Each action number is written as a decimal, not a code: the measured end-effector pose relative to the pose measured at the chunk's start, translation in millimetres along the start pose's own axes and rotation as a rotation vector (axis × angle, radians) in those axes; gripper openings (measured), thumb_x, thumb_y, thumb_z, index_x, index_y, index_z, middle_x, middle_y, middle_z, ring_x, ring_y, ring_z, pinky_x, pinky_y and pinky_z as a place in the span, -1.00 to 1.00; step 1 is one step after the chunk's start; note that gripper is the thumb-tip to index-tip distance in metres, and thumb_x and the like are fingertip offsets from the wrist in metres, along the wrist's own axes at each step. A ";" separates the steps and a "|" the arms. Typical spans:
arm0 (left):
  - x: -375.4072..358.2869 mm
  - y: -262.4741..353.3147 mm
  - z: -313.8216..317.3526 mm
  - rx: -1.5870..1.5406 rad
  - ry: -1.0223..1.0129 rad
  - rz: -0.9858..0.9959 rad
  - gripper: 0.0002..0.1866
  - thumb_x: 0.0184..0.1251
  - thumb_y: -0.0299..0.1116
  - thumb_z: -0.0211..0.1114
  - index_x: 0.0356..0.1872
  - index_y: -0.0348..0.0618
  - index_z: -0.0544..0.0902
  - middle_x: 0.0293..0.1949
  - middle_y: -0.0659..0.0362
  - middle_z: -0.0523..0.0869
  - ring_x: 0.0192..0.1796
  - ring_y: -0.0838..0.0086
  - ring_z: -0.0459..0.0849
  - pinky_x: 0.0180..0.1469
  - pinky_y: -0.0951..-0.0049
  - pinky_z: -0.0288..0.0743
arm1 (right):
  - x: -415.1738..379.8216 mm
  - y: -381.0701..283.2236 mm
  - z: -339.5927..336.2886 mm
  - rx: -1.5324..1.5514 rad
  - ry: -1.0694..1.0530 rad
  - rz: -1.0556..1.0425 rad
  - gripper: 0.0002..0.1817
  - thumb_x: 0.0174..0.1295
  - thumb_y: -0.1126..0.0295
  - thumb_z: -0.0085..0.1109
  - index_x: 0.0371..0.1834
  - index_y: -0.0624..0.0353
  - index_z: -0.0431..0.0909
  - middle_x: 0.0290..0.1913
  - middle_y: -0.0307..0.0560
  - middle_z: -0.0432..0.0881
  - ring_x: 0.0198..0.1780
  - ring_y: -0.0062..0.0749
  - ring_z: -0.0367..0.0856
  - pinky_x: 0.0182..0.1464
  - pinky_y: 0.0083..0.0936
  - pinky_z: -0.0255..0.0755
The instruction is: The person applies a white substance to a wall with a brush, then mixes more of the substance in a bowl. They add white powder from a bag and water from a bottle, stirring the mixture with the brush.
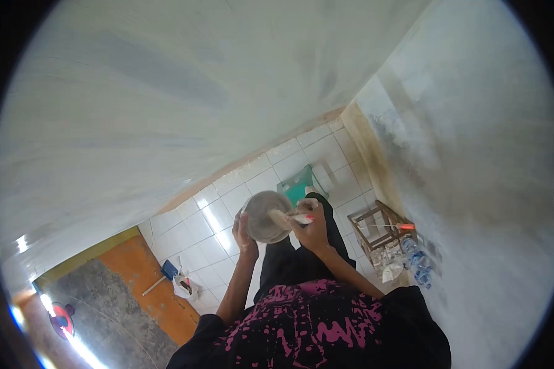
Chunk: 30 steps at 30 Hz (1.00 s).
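My left hand (245,237) is closed around the side of a round, see-through tub (260,229) with greyish residue inside. In my right hand (313,230) is a pale, brush-like tool (281,219) with a red mark near the grip. Its pale end reaches over the rim into the tub. Whether the tool is a brush or a spatula is too blurred to tell. Both hands are in front of my body, above my legs and the tiled floor.
A green plastic stool (297,188) is by my foot. Right of it stands a wooden frame stool (375,224) with a red-handled tool (405,227); plastic bottles (420,267) lie nearby. A white bag (184,288) and a blue dustpan (169,269) are at left. Walls rise ahead and right.
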<state>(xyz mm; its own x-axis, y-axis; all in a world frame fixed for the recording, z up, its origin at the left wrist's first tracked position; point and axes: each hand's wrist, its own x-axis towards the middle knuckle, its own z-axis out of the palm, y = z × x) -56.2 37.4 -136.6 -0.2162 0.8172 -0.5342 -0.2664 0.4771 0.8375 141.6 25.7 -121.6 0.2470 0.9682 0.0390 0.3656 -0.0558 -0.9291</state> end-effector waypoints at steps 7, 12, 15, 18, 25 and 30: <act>59.3 -145.2 -95.4 -0.115 -0.120 -0.103 -0.34 0.49 0.12 -0.08 0.32 -0.26 0.42 0.23 -0.01 0.58 0.25 0.24 0.56 0.31 0.19 0.42 | -63.7 158.5 111.4 0.207 -0.055 0.072 -0.78 0.24 0.35 0.25 -0.16 0.26 0.59 -0.07 0.08 0.56 -0.01 -0.12 0.53 0.06 -0.26 0.42; 90.8 -265.9 -165.7 -0.275 -0.147 -0.066 -0.34 0.50 0.09 -0.13 0.35 -0.27 0.40 0.25 -0.01 0.56 0.28 0.22 0.55 0.33 0.21 0.42 | -145.3 245.8 194.8 0.438 -0.207 0.254 -0.72 0.33 0.34 0.18 0.03 0.23 0.49 -0.06 0.08 0.62 -0.07 -0.31 0.62 -0.03 -0.40 0.47; 72.4 -292.5 -197.4 -0.305 -0.164 -0.074 -0.32 0.49 0.11 -0.13 0.36 -0.25 0.40 0.26 0.01 0.56 0.28 0.23 0.54 0.35 0.21 0.40 | -198.6 254.6 221.3 0.390 -0.058 0.147 -0.63 0.36 0.35 0.16 0.15 0.29 0.42 -0.07 0.02 0.61 -0.05 -0.37 0.61 0.00 -0.43 0.48; 46.7 -296.9 -228.0 -0.218 -0.200 -0.068 -0.31 0.48 0.12 -0.12 0.35 -0.25 0.41 0.26 0.01 0.56 0.27 0.23 0.55 0.33 0.21 0.41 | -222.7 230.4 209.9 0.381 -0.105 0.286 -0.59 0.36 0.38 0.18 0.22 0.31 0.41 0.00 0.00 0.60 0.03 -0.45 0.59 0.02 -0.45 0.49; 48.2 -303.2 -262.8 -0.219 -0.412 -0.148 -0.29 0.49 0.18 -0.09 0.32 -0.29 0.41 0.22 -0.04 0.56 0.24 0.23 0.57 0.27 0.18 0.47 | -274.8 211.0 213.9 0.479 0.041 0.406 -0.57 0.34 0.39 0.20 0.25 0.27 0.44 0.08 -0.06 0.61 0.14 -0.46 0.56 0.15 -0.47 0.45; 25.1 -315.4 -263.3 -0.229 -0.449 -0.188 -0.33 0.54 0.13 -0.13 0.32 -0.30 0.39 0.23 -0.03 0.54 0.24 0.22 0.56 0.27 0.20 0.47 | -305.7 223.7 210.9 0.323 0.110 0.227 -0.54 0.27 0.42 0.27 0.23 0.27 0.46 0.09 -0.05 0.61 0.13 -0.44 0.56 0.16 -0.46 0.43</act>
<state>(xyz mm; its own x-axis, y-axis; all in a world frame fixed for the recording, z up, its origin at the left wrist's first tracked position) -225.0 -177.7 -444.4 0.2644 0.8062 -0.5292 -0.4706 0.5868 0.6589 -41.4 -231.4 -418.9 0.3895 0.9074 -0.1577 -0.0054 -0.1690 -0.9856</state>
